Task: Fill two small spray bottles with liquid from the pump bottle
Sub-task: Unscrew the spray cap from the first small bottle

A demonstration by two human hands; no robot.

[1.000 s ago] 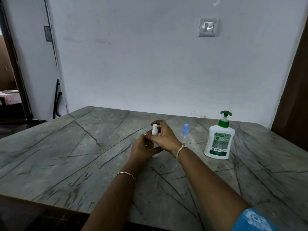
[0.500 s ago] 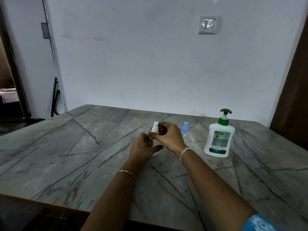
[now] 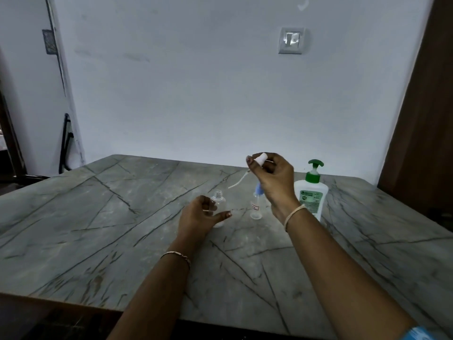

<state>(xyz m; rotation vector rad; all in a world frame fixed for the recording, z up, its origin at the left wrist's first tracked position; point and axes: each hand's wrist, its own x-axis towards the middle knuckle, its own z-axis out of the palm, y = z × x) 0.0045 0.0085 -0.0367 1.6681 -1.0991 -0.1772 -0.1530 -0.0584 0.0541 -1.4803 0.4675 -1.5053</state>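
The desk (image 3: 98, 229) carries everything toward its far edge. The pump bottle (image 3: 311, 195) stands upright nearest the far right corner, its green pump untouched and no hand on it.

Your right hand (image 3: 274, 182) is raised above the desk, just left of the pump bottle, and pinches the white top (image 3: 260, 158) between thumb and fingertips. Your left hand (image 3: 198, 218) sits lower, near the middle of the far edge, with its fingers curled round the open bottle (image 3: 218, 198), which stands upright on the desk.

That open bottle shows a bare threaded neck and looks empty, though clear plastic in this light makes that hard to be sure of. The blue-topped bottle (image 3: 255, 209) stands between it and the pump bottle, partly behind your right wrist, its top still on. From the white top the tube (image 3: 239, 180) hangs down and to the left, free of the neck.

So you are early: by my reading one bottle is uncapped and nothing has been pumped yet. What is left is to set the white top down, fill the open bottle from the pump, close it, then do the same for the blue-topped bottle.
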